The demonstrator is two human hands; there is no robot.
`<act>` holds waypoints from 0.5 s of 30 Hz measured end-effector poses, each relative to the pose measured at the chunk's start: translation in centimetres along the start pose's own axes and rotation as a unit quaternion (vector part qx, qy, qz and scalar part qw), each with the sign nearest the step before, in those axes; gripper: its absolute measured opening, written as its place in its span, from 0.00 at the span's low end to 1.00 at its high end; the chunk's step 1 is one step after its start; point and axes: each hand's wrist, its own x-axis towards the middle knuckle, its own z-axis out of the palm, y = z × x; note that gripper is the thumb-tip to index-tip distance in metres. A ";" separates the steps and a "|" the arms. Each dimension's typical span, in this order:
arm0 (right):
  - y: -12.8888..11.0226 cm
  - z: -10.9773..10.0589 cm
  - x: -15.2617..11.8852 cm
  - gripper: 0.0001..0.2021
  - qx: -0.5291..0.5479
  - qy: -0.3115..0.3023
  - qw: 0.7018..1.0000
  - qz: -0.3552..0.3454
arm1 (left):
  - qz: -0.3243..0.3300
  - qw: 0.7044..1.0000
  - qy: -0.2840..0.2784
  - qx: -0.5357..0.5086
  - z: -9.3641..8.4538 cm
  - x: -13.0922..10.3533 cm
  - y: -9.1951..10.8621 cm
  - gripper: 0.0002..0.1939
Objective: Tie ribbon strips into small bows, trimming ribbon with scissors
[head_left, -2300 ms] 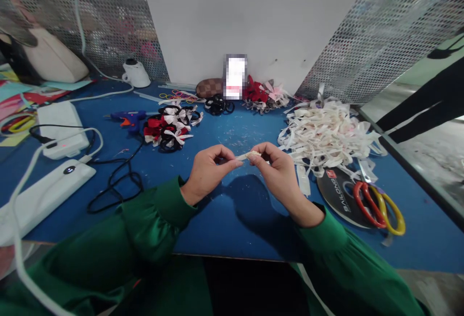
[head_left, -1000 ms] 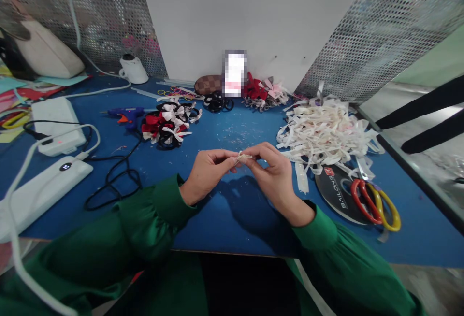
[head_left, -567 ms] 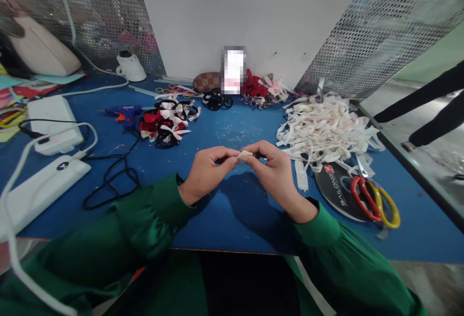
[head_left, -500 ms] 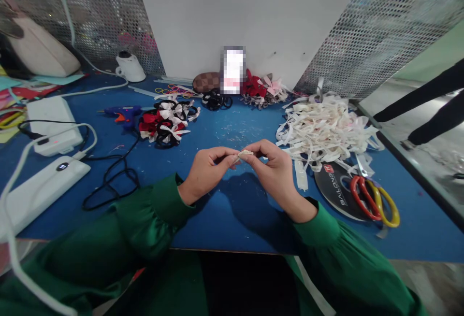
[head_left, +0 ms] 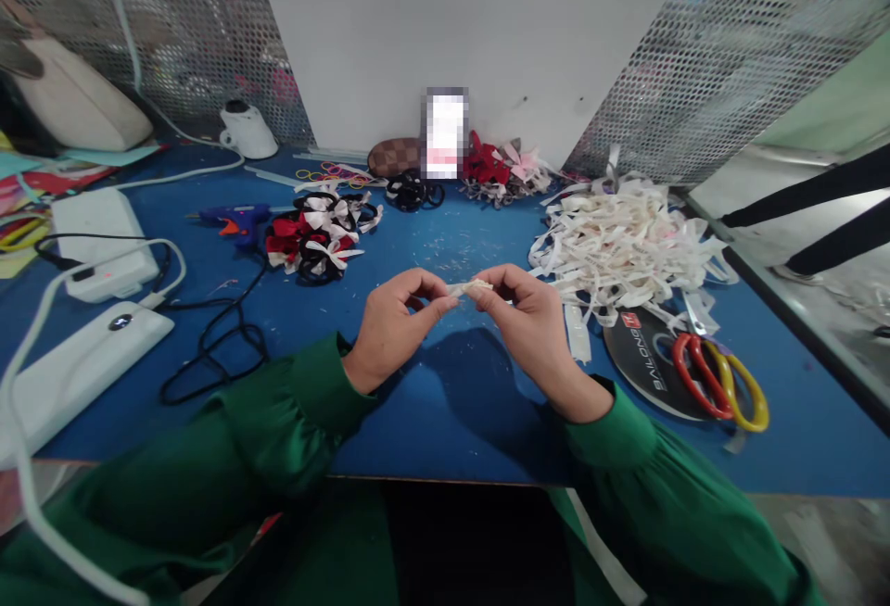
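Observation:
Between my two hands, above the middle of the blue table, a short piece of cream ribbon (head_left: 459, 289) is stretched. My left hand (head_left: 398, 321) pinches one end with thumb and forefinger. The other end is gathered in the pinch of my right hand (head_left: 523, 326), where a small folded part shows at the fingertips. To the right of my right hand spreads a pile of white and cream ribbon strips (head_left: 622, 240). Scissors (head_left: 719, 379) with one red and one yellow handle lie on a black disc (head_left: 636, 370) near that pile.
At left lie red, white and black bow hair ties (head_left: 316, 235), a blue glue gun (head_left: 236, 220), a black cable (head_left: 209, 347) and a white power bank (head_left: 83, 374). A lit phone (head_left: 445, 133) leans on the white panel, with red and pink bows (head_left: 504, 170) beside it.
My hands have drawn slightly apart, so a short length of ribbon now shows between the fingertips that were close together before. The things on the table stay where they were.

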 end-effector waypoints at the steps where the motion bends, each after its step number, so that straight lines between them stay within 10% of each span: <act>1: 0.0 0.0 0.0 0.06 0.003 0.000 1.000 0.000 | -0.001 1.000 0.004 -0.006 0.0 0.1 -0.1 0.09; 15: 0.2 0.0 -0.1 0.06 0.000 -0.004 1.000 -0.003 | -0.070 0.995 0.037 -0.066 0.0 0.2 0.1 0.16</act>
